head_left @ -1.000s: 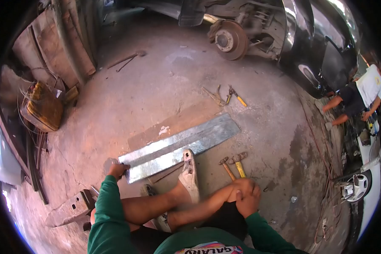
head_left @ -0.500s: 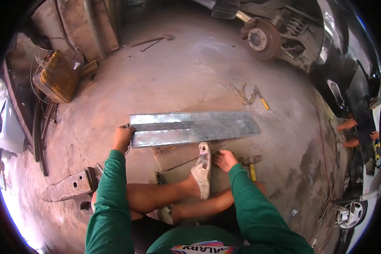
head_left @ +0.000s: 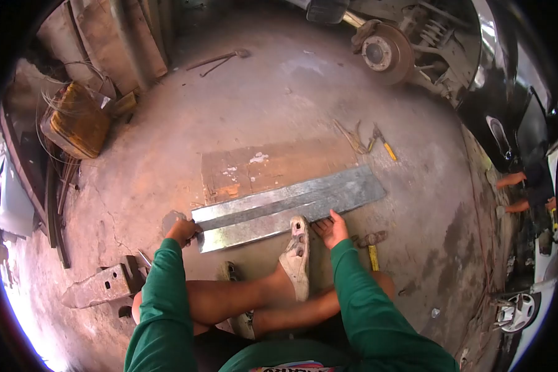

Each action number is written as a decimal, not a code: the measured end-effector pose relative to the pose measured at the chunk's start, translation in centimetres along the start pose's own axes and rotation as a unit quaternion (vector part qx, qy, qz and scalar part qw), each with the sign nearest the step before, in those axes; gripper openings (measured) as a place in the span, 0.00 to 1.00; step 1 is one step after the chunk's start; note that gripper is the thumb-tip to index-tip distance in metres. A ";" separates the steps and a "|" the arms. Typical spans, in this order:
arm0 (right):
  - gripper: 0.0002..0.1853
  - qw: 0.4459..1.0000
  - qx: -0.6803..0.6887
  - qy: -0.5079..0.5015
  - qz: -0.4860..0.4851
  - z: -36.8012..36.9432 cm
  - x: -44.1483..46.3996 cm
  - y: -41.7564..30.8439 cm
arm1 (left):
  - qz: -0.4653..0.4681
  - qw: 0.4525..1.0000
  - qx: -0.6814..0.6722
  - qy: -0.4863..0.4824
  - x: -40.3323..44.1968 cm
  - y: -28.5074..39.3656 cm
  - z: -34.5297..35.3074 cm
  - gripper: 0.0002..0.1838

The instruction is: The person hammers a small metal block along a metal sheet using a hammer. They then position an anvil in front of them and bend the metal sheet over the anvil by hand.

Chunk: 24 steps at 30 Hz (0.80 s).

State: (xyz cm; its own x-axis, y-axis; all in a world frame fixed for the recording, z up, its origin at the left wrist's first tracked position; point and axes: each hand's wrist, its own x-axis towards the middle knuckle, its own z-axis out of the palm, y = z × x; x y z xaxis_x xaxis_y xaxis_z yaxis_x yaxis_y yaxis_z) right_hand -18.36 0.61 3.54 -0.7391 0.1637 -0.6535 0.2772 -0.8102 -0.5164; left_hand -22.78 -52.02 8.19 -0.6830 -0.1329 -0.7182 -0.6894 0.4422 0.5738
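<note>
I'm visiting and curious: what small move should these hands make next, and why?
Perhaps close the right hand on the near edge of the metal sheet: that hand is open beside this edge, while the left hand holds just its left end.

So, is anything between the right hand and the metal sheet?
Nothing visible: the right hand is at the near edge of the metal sheet, though contact is unclear. The pale shoe is just left of the hand, its toe overlapping the sheet's edge in view, beside their path.
</note>
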 end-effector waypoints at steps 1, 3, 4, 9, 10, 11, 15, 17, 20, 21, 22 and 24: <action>0.33 0.999 -0.047 0.010 0.007 0.1 0.1 -0.1 | -0.038 0.998 0.044 -0.017 0.1 -0.2 0.3 0.10; 0.35 0.990 -0.139 0.027 0.021 0.4 0.4 -0.3 | -0.057 0.998 0.018 -0.014 2.7 -2.1 0.5 0.10; 0.35 0.990 -0.136 0.027 0.021 0.0 0.4 -0.4 | -0.048 0.999 0.011 -0.001 2.7 -2.1 0.5 0.10; 0.30 0.981 -0.176 0.010 0.087 -1.6 0.1 -0.9 | 0.002 0.997 0.018 0.069 2.5 -2.4 1.0 0.10; 0.30 0.981 -0.175 0.013 0.086 -1.5 -0.2 -1.3 | -0.003 0.997 0.013 0.072 2.7 -2.5 1.1 0.10; 0.31 0.962 -0.254 0.032 0.095 -1.1 -0.1 -1.9 | -0.007 0.997 0.010 0.075 2.8 -2.5 1.1 0.10; 0.29 0.869 -0.484 0.055 0.086 -2.1 0.0 -2.9 | -0.016 0.995 0.034 0.097 4.0 -3.3 0.4 0.12; 0.29 0.852 -0.517 0.061 0.060 -1.5 -2.7 -3.9 | -0.011 0.996 0.062 0.060 4.9 -3.5 0.3 0.14; 0.29 0.765 -0.642 0.058 -0.009 -2.5 -5.2 -5.9 | 0.017 0.977 0.176 0.122 2.4 -1.9 0.4 0.16; 0.32 0.675 -0.733 0.047 -0.074 -2.9 -6.4 -7.5 | 0.018 0.976 0.180 0.119 1.3 -0.9 0.3 0.16; 0.36 0.572 -0.808 0.035 -0.137 -3.3 -7.8 -9.1 | 0.027 0.984 0.120 0.128 0.2 0.3 0.3 0.17; 0.36 0.526 -0.831 0.119 -0.136 -3.8 -11.0 -11.5 | 0.045 0.993 -0.002 0.111 0.6 1.2 0.3 0.17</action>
State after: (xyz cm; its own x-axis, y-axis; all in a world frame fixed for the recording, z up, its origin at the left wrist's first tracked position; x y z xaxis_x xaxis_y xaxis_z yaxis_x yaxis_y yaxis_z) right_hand -11.13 10.27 14.58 -0.8472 0.3724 -0.3788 0.4812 0.8401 -0.2504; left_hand -23.94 -51.33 8.32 -0.7782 -0.2859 -0.5592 -0.6236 0.4570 0.6342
